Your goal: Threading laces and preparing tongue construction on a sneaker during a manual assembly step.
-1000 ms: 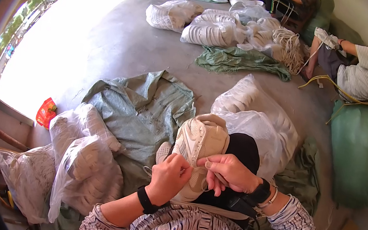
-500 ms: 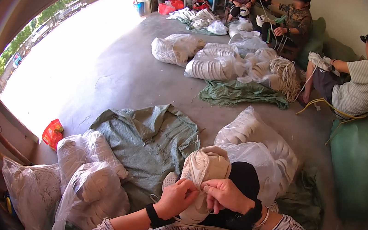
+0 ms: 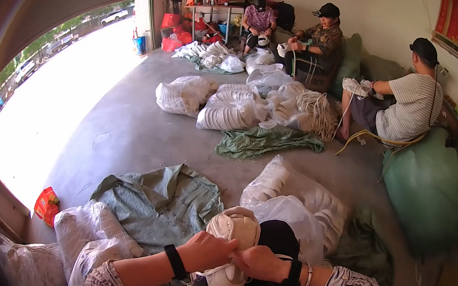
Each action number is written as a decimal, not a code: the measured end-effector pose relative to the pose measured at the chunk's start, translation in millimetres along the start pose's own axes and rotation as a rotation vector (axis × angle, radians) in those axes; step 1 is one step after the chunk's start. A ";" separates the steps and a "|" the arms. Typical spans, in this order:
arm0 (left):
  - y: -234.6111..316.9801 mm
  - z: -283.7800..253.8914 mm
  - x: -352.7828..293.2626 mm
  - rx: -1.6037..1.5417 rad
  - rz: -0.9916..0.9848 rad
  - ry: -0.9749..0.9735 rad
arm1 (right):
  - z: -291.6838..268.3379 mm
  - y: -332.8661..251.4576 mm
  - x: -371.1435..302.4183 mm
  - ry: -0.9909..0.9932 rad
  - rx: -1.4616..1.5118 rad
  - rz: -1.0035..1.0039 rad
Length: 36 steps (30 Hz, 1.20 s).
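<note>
Cream sneaker point(image 3: 237, 226), one: near centre, against black cloth point(image 3: 280, 236) on its right. Left hand point(image 3: 209, 252) and right hand point(image 3: 261, 262): meeting over the sneaker, fingers curled narrow, anything pinched too hidden to tell. Adjacent: grey-green sheet point(image 3: 166, 204) on the floor point(image 3: 126, 135), farther left; clear plastic bag point(image 3: 321, 213) of pale items, farther right.
</note>
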<state>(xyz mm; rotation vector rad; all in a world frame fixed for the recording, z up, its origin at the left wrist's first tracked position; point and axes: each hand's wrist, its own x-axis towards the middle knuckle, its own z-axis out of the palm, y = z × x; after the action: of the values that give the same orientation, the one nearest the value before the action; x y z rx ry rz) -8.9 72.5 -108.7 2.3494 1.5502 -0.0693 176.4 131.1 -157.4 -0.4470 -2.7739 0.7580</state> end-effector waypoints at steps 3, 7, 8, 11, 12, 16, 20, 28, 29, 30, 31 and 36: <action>-0.8 -5.2 4.0 0.042 0.052 0.025 | 1.0 -1.2 0.5 0.066 0.013 -0.054; -2.0 2.1 -3.7 -0.240 0.092 0.113 | -7.4 1.6 -2.4 0.017 0.437 0.237; -1.6 6.2 -8.4 -0.236 0.082 0.098 | -12.0 -1.9 -0.9 -0.089 0.880 0.525; -1.9 19.1 -10.7 -0.200 0.102 0.195 | -18.9 -9.5 3.6 -0.159 0.899 0.629; -2.0 22.1 -9.5 -0.163 0.127 0.215 | -13.3 -2.0 4.6 -0.203 0.863 0.651; -5.7 26.6 -18.1 -0.168 0.165 0.252 | -30.1 -14.8 23.6 -0.326 0.195 0.252; -8.6 36.7 -17.7 -0.174 0.215 0.327 | -22.9 10.3 14.4 -0.328 0.329 0.191; -16.2 44.9 -18.5 -0.207 0.269 0.425 | -65.5 9.0 34.4 0.008 -0.235 0.163; -11.9 46.4 -13.5 -0.216 0.266 0.426 | -84.6 21.2 39.6 0.211 -0.220 0.158; -9.0 46.7 -7.9 -0.216 0.197 0.408 | -91.4 21.9 45.2 0.206 -0.217 0.155; -7.3 43.8 -2.8 -0.211 0.133 0.395 | -97.9 20.8 50.4 0.249 0.013 0.215; 6.7 35.9 19.1 -0.182 0.071 0.316 | -43.4 75.0 45.2 -0.043 0.635 0.383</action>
<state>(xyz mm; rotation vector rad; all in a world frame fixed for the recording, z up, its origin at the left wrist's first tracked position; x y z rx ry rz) 9.8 76.5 -145.2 2.3500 1.5301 0.4608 164.7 228.1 -154.1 -0.8292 -2.3119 1.6674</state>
